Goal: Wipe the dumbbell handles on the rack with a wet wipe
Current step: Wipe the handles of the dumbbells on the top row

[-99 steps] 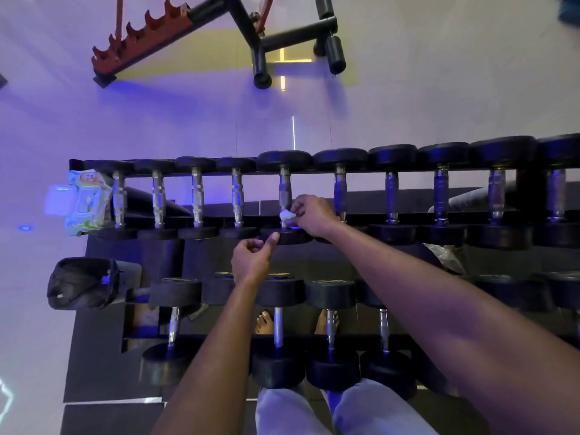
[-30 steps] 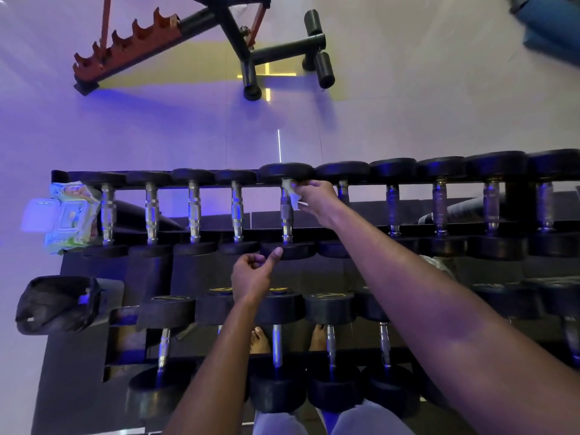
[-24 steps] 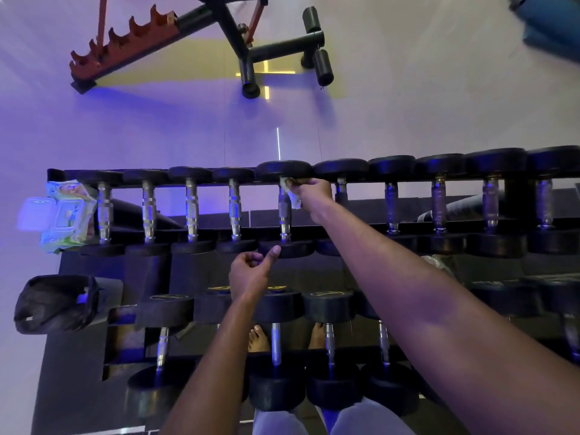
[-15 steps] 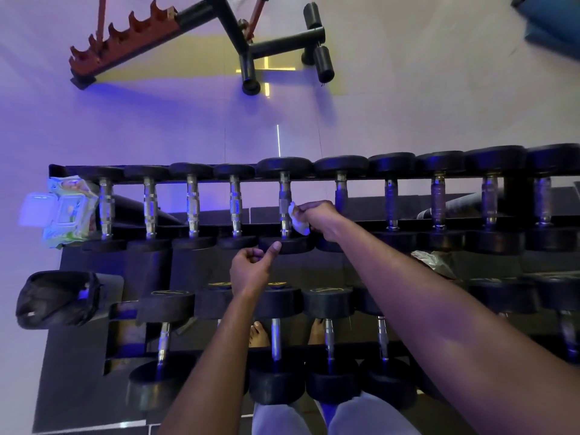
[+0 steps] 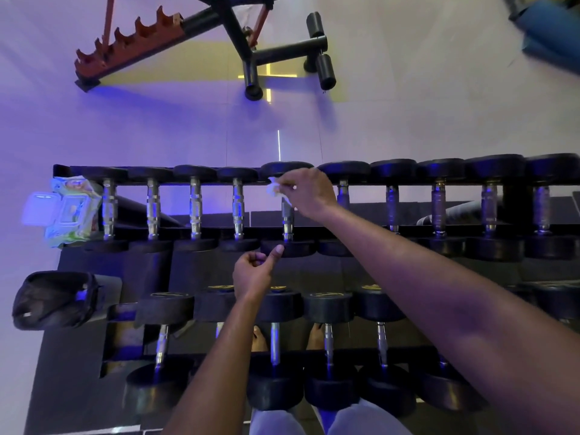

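Note:
A black two-tier rack (image 5: 376,229) carries a row of black dumbbells with chrome handles. My right hand (image 5: 309,191) pinches a small white wet wipe (image 5: 273,188) against the far end of the fifth handle (image 5: 287,219) from the left on the top tier. My left hand (image 5: 254,273) is curled into a loose fist, its thumb resting on the near head (image 5: 296,248) of that same dumbbell. The upper part of the handle is hidden by my right hand and the wipe.
A green wet-wipe pack (image 5: 67,210) with its lid flipped open lies at the rack's left end. A black pouch (image 5: 53,299) sits lower left. A red and black bench frame (image 5: 219,39) stands on the floor beyond the rack. My bare feet (image 5: 259,339) show under the lower tier.
My right hand has slid the wipe from the middle of the fifth handle up to its far end. My left hand has stayed on the near head.

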{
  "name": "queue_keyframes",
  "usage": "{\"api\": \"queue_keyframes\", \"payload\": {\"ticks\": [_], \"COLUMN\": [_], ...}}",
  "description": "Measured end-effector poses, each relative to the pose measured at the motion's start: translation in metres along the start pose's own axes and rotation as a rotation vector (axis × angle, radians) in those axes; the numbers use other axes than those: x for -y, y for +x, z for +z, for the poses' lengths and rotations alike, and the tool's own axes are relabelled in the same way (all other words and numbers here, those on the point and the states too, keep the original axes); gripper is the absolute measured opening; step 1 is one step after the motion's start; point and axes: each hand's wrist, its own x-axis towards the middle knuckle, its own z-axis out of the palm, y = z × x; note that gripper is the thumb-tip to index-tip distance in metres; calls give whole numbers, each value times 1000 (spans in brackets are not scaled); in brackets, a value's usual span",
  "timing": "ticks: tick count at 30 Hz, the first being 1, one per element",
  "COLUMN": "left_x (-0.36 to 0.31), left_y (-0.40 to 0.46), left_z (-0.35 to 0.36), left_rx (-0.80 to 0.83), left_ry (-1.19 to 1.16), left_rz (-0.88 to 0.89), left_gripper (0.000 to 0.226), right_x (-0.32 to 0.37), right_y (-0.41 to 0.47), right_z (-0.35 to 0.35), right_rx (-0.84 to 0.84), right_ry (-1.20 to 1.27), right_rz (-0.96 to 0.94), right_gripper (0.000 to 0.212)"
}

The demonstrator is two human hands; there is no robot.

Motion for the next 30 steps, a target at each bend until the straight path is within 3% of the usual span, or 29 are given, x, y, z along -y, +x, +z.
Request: {"api": "queue_keyframes", "payload": {"ticks": [4,6,10,13,16,21,30], "left_x": [3,4,3,0,-2,0,3], "left_y": [2,3,3,2,1,-1,0], "left_z": [3,4,7,8,7,8,10], "left_rx": [32,59,87,97,111,97,72], "left_ry": [-53,-92,-150,-170,-202,-225,-229], "left_rz": [-12,-7,9,7,-8,-15,-30], "left_gripper": [77,79,52,39,37,39,39], "right_x": [-2,-7,-2,9,15,18,16], "right_y": [9,6,8,17,23,20,-18], "right_z": [6,6,-2,-5,-4,3,21], "right_rx": [61,93,170,265,352,521,649], "right_ry": [-549,-662,-742,-766,-753,-778,-676], "right_rz": [-237,-304,-350,-327,-313,-419,-437], "right_gripper": [19,32,48,31,21,29,27]}}
